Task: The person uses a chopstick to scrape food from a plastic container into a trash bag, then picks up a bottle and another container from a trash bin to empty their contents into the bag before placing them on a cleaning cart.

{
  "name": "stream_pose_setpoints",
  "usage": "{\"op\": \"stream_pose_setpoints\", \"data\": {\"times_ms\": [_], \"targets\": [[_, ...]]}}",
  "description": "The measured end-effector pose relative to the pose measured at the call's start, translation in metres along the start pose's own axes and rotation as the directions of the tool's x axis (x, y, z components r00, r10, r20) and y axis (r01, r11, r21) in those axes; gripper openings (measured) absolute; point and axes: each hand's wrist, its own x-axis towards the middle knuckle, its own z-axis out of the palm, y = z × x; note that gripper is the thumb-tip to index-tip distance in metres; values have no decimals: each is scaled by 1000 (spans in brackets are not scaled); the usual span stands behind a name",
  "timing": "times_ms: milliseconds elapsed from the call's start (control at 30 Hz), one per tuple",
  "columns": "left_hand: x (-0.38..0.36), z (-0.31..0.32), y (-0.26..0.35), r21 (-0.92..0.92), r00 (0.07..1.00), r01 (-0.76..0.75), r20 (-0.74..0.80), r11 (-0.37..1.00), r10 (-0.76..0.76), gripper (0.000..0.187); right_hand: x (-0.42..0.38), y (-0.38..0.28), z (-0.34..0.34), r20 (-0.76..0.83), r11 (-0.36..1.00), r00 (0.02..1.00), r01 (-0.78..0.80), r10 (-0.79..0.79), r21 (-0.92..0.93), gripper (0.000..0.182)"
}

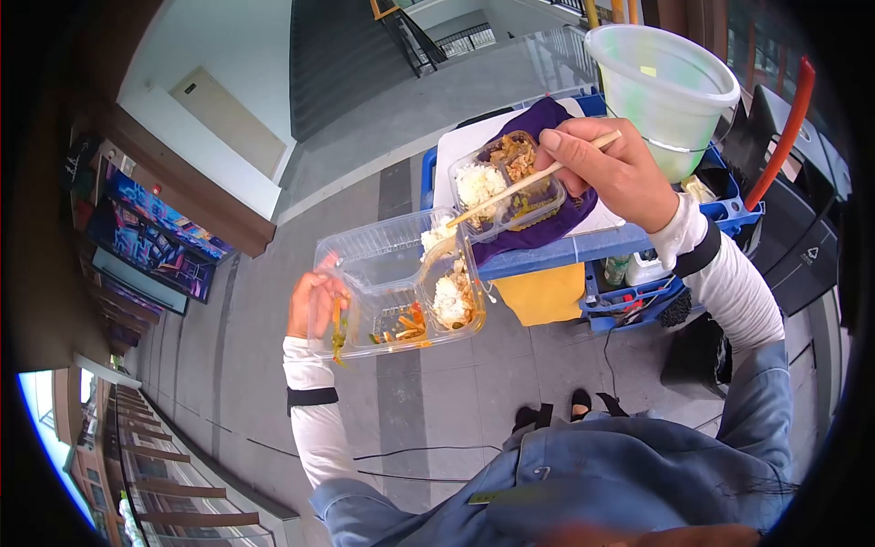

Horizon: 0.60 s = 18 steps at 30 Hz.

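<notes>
My left hand [314, 296] holds a clear plastic container [383, 242] by its left end, fingers partly seen through the plastic. Rice [450, 301] and vegetable pieces [401, 326] lie in its compartments. Pinched in my right hand [606, 164] are wooden chopsticks [519, 186], whose tips are at some rice near the container's upper right edge. Just below and left of my right hand, a second clear container [556, 202] with rice [480, 186] and brown food [518, 155] sits on a purple cloth [538, 237].
The cloth lies on a blue cart [529, 259] with a white top. A pale bucket [661, 87] stands at its back right, near a red-orange pole [786, 137]. Below are a yellow bag [533, 294] and bottles [617, 270]. A black cable [428, 448] lies on the floor.
</notes>
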Motion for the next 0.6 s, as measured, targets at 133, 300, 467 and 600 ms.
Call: {"op": "stream_pose_setpoints", "data": {"times_ms": [133,300,467,600], "targets": [[44,-15,17,99,994,37,96,994,-47,52,42,19,39,-3,1000,1000,-3,3,-21,35],[100,-35,33,198,960,52,260,979,-104,54,72,33,74,6,986,999,-49,51,-160,35],[139,-41,39,213,927,96,338,972,-165,55,86,40,94,-13,962,997,-82,81,-259,36],[161,-42,40,220,905,126,374,967,-203,55,91,49,103,38,964,996,-68,81,-256,37]]}}
